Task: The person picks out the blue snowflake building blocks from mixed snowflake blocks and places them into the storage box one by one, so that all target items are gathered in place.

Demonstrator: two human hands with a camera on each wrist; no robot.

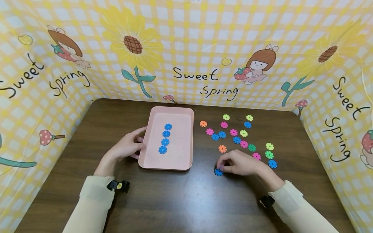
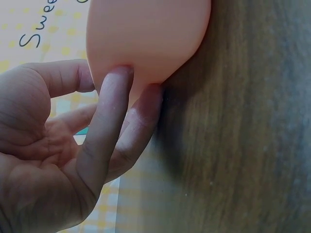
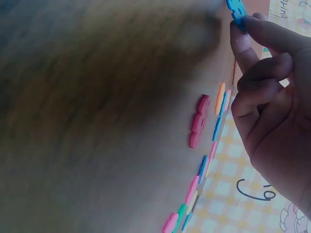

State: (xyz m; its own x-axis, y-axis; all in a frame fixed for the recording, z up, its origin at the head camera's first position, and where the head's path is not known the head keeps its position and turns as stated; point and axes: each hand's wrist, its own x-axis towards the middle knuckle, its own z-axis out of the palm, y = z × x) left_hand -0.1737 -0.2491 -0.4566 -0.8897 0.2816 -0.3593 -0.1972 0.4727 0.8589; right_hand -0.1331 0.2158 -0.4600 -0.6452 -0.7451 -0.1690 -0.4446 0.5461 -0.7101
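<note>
My left hand (image 1: 126, 146) is at the left side of a pink tray (image 1: 190, 139); in the left wrist view its fingertips touch the tray's outer wall (image 2: 150, 34). Inside the tray, several blue notched discs, a kind of snowflake building disc, lie in a row down the middle, among them a blue disc (image 1: 165, 142). To the right of the tray my right hand (image 1: 242, 162) pinches another blue snowflake disc (image 3: 237, 14) between thumb and fingertip, low over the dark wooden table. The hand's other fingers curl toward the palm in the right wrist view.
Loose snowflake discs lie scattered right of the tray: an orange disc (image 1: 222, 149), a pink disc (image 1: 233, 132), a dark green disc (image 1: 252, 147), a yellow disc (image 1: 269, 146) and several more. A patterned cloth (image 1: 195, 58) stands behind the table (image 1: 180, 200) and along both sides.
</note>
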